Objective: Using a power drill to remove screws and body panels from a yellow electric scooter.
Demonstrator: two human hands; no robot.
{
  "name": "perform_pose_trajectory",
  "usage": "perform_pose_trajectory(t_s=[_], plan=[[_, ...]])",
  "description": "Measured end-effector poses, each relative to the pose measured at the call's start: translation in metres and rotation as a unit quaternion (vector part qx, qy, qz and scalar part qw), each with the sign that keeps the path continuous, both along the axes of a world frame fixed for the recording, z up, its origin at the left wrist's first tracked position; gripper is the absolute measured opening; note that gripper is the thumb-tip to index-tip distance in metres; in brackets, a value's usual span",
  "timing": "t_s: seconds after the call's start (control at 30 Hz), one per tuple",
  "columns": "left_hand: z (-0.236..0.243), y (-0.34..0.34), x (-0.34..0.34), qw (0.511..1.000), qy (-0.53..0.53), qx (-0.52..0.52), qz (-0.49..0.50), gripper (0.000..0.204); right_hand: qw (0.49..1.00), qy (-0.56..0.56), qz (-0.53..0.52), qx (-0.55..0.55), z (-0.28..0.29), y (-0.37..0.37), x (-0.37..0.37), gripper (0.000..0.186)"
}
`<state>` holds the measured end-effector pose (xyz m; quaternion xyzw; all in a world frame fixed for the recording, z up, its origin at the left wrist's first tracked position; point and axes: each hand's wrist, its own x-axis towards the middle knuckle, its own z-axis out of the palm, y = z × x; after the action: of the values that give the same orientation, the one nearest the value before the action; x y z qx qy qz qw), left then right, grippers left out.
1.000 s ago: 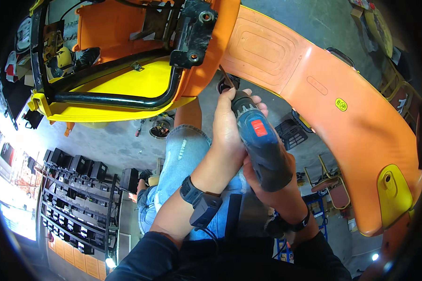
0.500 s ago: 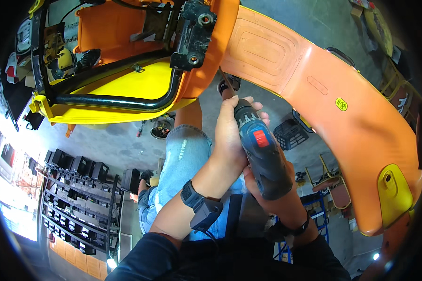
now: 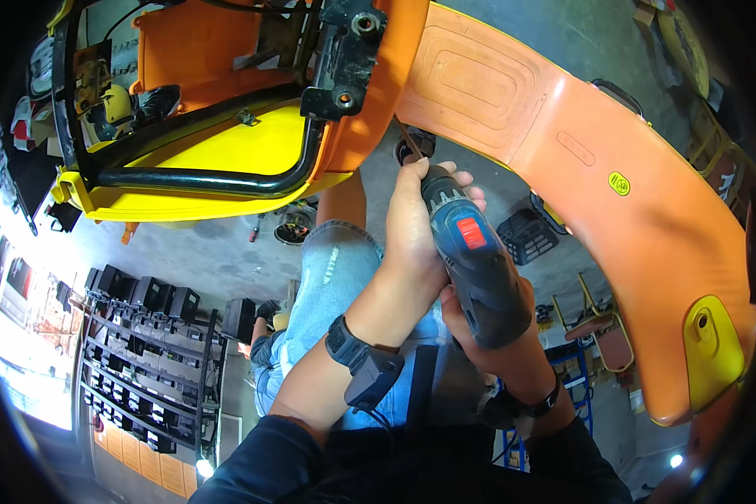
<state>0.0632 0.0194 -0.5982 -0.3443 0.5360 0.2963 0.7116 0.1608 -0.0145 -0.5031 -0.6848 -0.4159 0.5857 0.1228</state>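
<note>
A dark cordless drill (image 3: 476,260) with a red switch is in both my hands, angled away from me. My left hand (image 3: 414,220) wraps round its front end by the chuck. My right hand (image 3: 502,328) grips it lower down, partly hidden beneath the drill body. From the chuck a long thin bit (image 3: 408,139) runs up to the lower edge where the orange body panel (image 3: 370,126) meets the long curved orange panel (image 3: 638,227). Whether its tip touches anything there I cannot make out. Left of it are a black tube frame (image 3: 210,179) and a yellow panel (image 3: 227,151).
A black mount plate (image 3: 340,67) with bolt holes juts out above the drill. A black crate (image 3: 527,235) lies on the floor to the right. At lower left stands a rack (image 3: 143,361) holding several black units. A blue stand (image 3: 575,374) is at lower right.
The drill's rear end has shifted slightly right, with both hands still around it. The whole view has moved a little; the panels look otherwise the same.
</note>
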Motion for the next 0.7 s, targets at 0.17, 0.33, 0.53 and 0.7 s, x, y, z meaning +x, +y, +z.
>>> perform_pose_trajectory(t_s=[0.17, 0.33, 0.53, 0.7], plan=[[0.0014, 0.0009, 0.0021, 1.000, -0.006, -0.019, 0.009, 0.038, 0.996, -0.002, 0.090, 0.022, -0.0010, 0.0032, 0.0035, 0.080], [0.0013, 0.0064, 0.0041, 1.000, -0.002, -0.004, 0.003, 0.038, 1.000, -0.023, 0.005, -0.015, 0.0029, 0.0048, 0.0028, 0.030], [0.0007, 0.0065, 0.0038, 1.000, 0.007, -0.008, 0.002, 0.038, 0.999, 0.005, 0.033, -0.031, -0.0011, 0.0030, 0.0088, 0.079], [-0.0019, 0.0009, 0.0033, 1.000, -0.002, -0.013, 0.004, 0.039, 0.999, 0.000, 0.046, -0.021, -0.0028, -0.0016, 0.0082, 0.079]])
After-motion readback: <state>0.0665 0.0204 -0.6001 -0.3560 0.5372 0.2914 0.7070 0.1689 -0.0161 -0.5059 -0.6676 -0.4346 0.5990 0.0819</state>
